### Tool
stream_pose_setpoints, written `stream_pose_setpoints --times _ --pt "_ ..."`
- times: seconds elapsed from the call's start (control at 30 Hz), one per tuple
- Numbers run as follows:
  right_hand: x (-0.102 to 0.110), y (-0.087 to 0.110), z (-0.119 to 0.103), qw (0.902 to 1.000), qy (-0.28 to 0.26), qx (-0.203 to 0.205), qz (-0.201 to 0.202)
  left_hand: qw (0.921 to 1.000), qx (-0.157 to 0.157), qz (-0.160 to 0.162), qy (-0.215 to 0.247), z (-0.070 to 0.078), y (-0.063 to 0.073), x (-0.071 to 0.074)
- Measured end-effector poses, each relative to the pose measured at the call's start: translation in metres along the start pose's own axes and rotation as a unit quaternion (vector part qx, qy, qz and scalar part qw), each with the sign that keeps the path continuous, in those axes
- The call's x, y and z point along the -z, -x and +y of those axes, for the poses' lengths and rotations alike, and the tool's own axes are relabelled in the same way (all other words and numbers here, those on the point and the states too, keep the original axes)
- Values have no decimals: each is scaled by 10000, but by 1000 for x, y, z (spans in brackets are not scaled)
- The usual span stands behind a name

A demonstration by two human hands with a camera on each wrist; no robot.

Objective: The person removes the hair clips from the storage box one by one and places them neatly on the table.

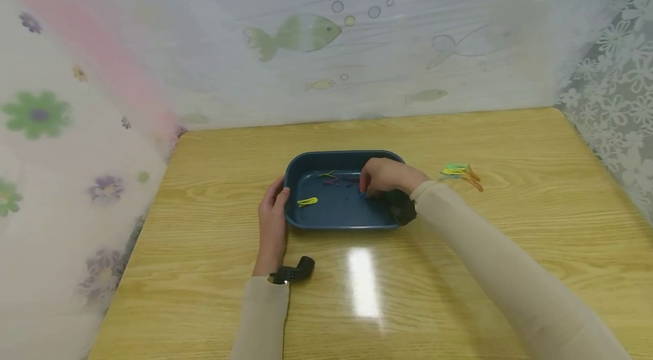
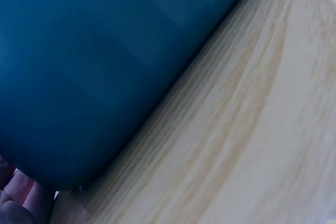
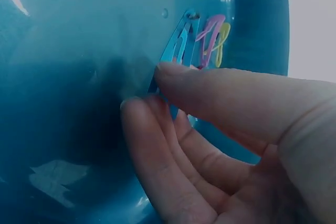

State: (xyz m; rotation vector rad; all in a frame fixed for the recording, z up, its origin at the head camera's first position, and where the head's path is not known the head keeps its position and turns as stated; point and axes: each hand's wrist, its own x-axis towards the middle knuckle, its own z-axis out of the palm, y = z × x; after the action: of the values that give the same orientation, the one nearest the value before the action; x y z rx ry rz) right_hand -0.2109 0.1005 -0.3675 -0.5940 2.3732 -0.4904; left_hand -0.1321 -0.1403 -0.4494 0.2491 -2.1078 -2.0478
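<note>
A blue hair clip [image 3: 169,50] is pinched by the right hand [image 1: 381,176] inside the tray [image 1: 331,216], whose side is touched by the left hand [image 1: 272,210], fingers extended, presumably to keep it steady

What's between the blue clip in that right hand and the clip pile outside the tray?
The blue tray: its right wall, partly hidden here, stands between the blue clip and the clip pile. Nothing else visible does.

We're seeing room in the tray [image 1: 342,227] btwn yellow clip [image 1: 308,202] & R hand [image 1: 384,176]; L hand [image 1: 272,202] is blocking its L side, wrist cam [image 1: 404,212] its front-R corner.
</note>
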Motion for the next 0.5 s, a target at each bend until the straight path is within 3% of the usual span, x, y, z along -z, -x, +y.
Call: stream_pose_setpoints --times 0.23,0.5 --pt "1 2 0 9999 -90 -44 -119 9999 47 -10 91 0 0 -1" --pt "4 7 -6 9994 43 337 107 9999 32 53 82 1 1 -2"
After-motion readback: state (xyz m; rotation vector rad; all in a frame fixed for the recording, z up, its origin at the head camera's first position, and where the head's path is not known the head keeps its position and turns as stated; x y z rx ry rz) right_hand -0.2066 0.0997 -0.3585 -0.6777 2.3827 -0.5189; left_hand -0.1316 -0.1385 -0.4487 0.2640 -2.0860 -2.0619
